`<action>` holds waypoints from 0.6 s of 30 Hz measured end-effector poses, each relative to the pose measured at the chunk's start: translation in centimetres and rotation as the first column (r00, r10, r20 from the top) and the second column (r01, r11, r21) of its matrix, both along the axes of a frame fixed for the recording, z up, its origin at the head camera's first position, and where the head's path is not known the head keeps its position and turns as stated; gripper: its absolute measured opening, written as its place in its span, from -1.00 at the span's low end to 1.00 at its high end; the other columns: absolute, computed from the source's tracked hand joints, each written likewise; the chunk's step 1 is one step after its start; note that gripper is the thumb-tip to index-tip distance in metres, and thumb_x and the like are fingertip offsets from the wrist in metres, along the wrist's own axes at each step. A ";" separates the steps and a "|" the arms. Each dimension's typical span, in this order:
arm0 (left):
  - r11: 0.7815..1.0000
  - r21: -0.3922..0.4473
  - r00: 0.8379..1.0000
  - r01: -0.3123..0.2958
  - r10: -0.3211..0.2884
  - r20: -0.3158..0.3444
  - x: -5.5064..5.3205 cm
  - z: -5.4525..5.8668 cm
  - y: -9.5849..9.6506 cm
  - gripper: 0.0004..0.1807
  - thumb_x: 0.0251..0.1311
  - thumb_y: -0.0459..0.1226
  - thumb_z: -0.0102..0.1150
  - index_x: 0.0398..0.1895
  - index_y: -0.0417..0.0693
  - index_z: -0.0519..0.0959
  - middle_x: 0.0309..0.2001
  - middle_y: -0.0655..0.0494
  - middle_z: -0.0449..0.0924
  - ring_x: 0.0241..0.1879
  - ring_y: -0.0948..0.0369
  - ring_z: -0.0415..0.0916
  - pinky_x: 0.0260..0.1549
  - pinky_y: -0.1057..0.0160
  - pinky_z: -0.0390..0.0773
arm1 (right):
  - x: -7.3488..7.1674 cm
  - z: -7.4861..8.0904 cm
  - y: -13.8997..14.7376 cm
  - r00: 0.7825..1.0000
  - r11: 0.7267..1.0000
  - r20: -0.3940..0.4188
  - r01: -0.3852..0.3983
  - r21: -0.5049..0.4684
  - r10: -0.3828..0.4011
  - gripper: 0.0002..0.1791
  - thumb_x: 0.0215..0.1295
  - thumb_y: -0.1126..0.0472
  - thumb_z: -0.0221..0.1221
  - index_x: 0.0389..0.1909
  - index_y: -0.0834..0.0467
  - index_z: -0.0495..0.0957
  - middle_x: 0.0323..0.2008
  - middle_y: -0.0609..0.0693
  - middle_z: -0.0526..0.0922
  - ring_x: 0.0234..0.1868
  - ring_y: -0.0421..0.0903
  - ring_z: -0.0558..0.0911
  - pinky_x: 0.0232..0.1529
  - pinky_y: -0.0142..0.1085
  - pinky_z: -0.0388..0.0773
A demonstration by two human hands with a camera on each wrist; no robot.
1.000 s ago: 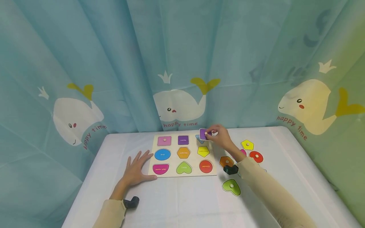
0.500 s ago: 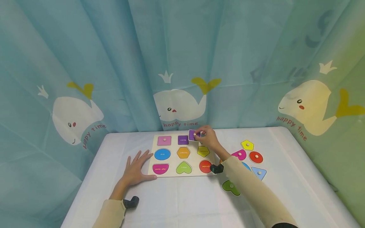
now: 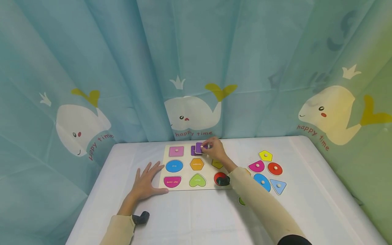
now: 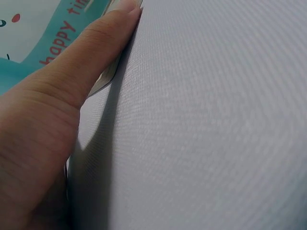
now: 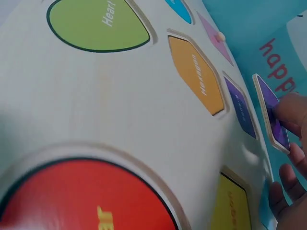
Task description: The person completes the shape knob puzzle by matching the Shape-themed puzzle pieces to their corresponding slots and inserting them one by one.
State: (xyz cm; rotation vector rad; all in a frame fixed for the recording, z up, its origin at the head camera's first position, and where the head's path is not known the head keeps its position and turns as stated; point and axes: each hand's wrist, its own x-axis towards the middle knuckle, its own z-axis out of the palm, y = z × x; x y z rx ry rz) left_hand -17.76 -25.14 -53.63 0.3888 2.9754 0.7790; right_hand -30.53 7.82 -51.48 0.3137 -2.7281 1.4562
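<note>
The white table [image 3: 190,219] stretches broadly along the near side of the board [image 3: 186,173], which lies close to the table's far edge. The left hand [image 3: 145,183], fingers spread and straight, touches the board's left and near edges. The right hand [image 3: 216,150] pinches the purple square piece [image 3: 198,148] above the far row, partly hiding the purple recess [image 5: 240,108] from the head view.

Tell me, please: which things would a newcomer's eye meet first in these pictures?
The whale-print curtain behind the table probably comes first. Next may come the purple square piece, which the right hand holds over the far side of the pale puzzle board. Loose knobbed pieces, such as the red circle piece, also stand out on the table right of the board.
</note>
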 end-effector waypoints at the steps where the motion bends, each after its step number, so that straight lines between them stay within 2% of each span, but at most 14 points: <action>1: 1.000 0.000 1.000 0.000 0.000 -0.002 0.0 0.0 0.0 0.14 -0.15 0.26 0.53 0.54 0.07 0.33 0.59 -0.10 0.13 0.59 -0.24 -0.14 0.40 -0.51 -0.38 | -0.1 -0.1 -0.2 1.000 1.000 -0.011 -0.008 0.000 0.008 -0.87 0.25 0.27 0.39 -0.21 0.21 0.78 0.03 0.18 0.57 0.02 0.14 0.56 0.12 0.00 0.56; 6: 1.000 0.002 1.000 0.001 -0.001 -0.002 0.1 0.0 0.0 0.14 -0.15 0.26 0.53 0.54 0.08 0.32 0.59 -0.10 0.14 0.59 -0.24 -0.14 0.40 -0.51 -0.37 | -0.4 -0.9 -1.1 0.996 0.999 -0.074 -0.043 0.005 0.043 -0.89 0.21 0.34 0.38 -0.26 0.25 0.78 -0.05 0.19 0.63 0.03 0.11 0.53 0.09 -0.02 0.54; 10: 1.000 0.002 1.000 -0.001 0.001 -0.002 0.1 0.0 0.0 0.14 -0.15 0.27 0.52 0.54 0.09 0.32 0.59 -0.10 0.13 0.59 -0.24 -0.14 0.40 -0.51 -0.37 | -0.6 -1.2 -1.8 0.994 0.999 -0.107 -0.034 0.038 0.038 -0.89 0.19 0.33 0.39 -0.27 0.25 0.79 -0.07 0.19 0.67 0.02 0.13 0.52 0.09 -0.02 0.46; 18: 1.000 0.005 1.000 -0.001 0.001 -0.010 0.1 0.2 0.0 0.14 -0.17 0.27 0.53 0.53 0.09 0.34 0.58 -0.09 0.16 0.58 -0.23 -0.12 0.39 -0.51 -0.36 | -0.6 -1.6 -2.3 0.995 0.993 -0.100 0.003 0.114 0.008 -0.88 0.20 0.23 0.39 -0.28 0.17 0.81 -0.06 0.13 0.66 0.05 0.17 0.50 0.12 0.05 0.40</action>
